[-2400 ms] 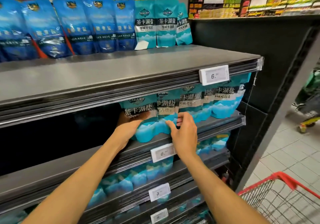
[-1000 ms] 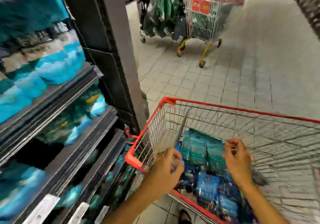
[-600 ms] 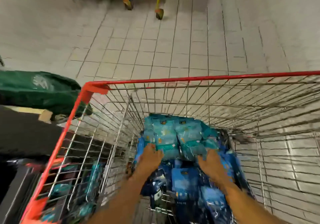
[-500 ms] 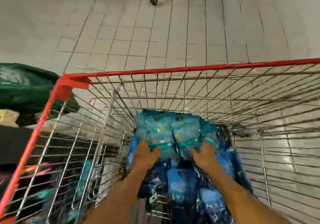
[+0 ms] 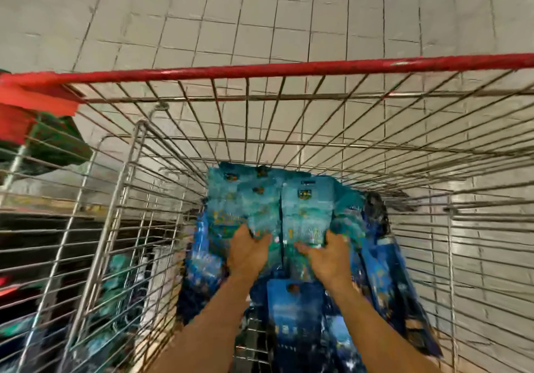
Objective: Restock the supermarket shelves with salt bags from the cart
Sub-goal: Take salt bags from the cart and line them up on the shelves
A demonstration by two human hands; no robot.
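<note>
The wire-mesh shopping cart with a red plastic rim (image 5: 289, 69) fills most of the head view and stands on a pale grey tiled floor (image 5: 260, 11). Both arms reach down into the cart basket from 6 o'clock.

Task items: a stack of teal plastic salt bags (image 5: 277, 202) lies at the centre of the basket floor, against the far wire wall at 12 o'clock. Dark blue plastic salt bags (image 5: 294, 312) lie around and below the teal stack, extending toward 6 o'clock and along the 3 o'clock side of the basket.

Left hand (image 5: 248, 254): positioned on the near edge of the teal stack, left half. The fingers are curled over the bag edge, and the grip appears to be pinching the teal bags; motion blur prevents confirmation of how many bags it holds.

Right hand (image 5: 329, 257): positioned on the near edge of the teal stack, right half, just beside the left hand. The fingers curl over the bag edge in the same manner, with the thumb toward the centre.

At 9 o'clock, outside the cart, a dark green object (image 5: 55, 144) sits behind the left wire wall; its identity cannot be determined. Blurred dark shelving (image 5: 34, 242) shows through the mesh below it.
</note>
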